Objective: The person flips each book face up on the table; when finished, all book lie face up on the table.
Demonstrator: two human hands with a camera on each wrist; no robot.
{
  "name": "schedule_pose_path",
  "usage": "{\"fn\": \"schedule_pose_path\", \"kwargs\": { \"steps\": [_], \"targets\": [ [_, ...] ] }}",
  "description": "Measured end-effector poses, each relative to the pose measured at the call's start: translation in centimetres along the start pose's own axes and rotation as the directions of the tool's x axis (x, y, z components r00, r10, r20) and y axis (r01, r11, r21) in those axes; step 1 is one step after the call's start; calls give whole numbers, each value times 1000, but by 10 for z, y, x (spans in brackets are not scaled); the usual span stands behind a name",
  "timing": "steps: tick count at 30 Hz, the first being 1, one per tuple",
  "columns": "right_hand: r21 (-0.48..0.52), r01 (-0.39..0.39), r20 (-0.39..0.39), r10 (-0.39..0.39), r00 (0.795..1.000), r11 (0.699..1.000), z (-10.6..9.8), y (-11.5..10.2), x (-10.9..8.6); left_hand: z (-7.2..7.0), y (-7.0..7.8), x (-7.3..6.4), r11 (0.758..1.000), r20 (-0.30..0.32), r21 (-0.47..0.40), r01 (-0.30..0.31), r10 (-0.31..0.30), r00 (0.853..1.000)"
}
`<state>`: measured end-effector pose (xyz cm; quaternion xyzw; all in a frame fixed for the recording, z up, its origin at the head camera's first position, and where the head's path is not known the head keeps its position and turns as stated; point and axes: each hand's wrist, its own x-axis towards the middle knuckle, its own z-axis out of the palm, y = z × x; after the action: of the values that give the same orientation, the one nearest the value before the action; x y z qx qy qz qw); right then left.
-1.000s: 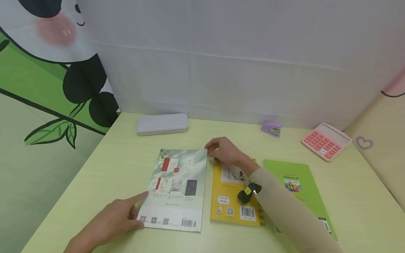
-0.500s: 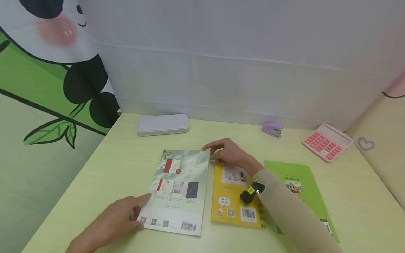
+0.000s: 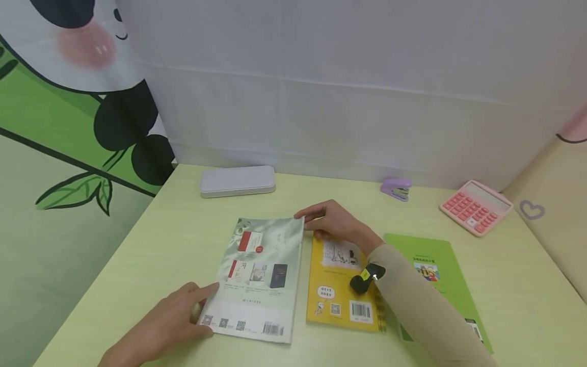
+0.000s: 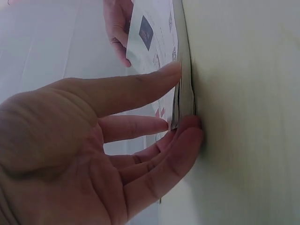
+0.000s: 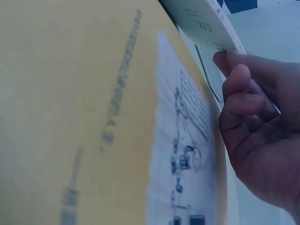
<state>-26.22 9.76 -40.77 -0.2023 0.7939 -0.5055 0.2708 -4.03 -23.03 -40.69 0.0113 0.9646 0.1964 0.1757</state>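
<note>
A pale green-and-white magazine [image 3: 263,298] lies back cover up left of the table's middle. My left hand [image 3: 161,321] grips its lower left side; in the left wrist view the thumb rests at the page edges and the fingertips curl under the edge near the table. My right hand [image 3: 334,223] pinches the top right corner. In the right wrist view the magazine's spine [image 5: 225,21] tilts up from the table, with fingertips at its end. Beneath my right wrist lies a yellow spiral-bound book [image 3: 337,285], partly hidden by the forearm.
A green book [image 3: 431,257] lies right of the yellow one, partly under the sleeve. Along the back stand a grey pencil case [image 3: 237,181], a purple stapler [image 3: 396,188] and a pink calculator [image 3: 477,208]. A white curtain [image 3: 293,117] hangs behind the table.
The magazine's right side has come up slightly, its lower right corner nearer to me. My right fingers reach a little further over the top corner. The left hand stays almost still.
</note>
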Motion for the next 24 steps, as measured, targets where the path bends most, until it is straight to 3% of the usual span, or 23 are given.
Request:
{"fn": "schedule_pose_path", "kwargs": {
  "steps": [6, 10, 13, 24],
  "targets": [
    [9, 14, 27, -14, 1000, 1000, -4, -3, -3, 4, 2, -1, 999, -24, 38, -16, 16, 1000],
    [17, 15, 29, -15, 999, 1000, -6, -3, -3, 8, 6, -1, 999, -34, 39, 9, -7, 999],
    [32, 26, 23, -27, 999, 999, -7, -2, -3, 11, 8, -2, 999, -43, 37, 26, -25, 999],
    [44, 52, -20, -51, 998, 998, -7, -5, -2, 15, 12, -7, 993, -98, 117, 4, 8, 995]
  ]
}}
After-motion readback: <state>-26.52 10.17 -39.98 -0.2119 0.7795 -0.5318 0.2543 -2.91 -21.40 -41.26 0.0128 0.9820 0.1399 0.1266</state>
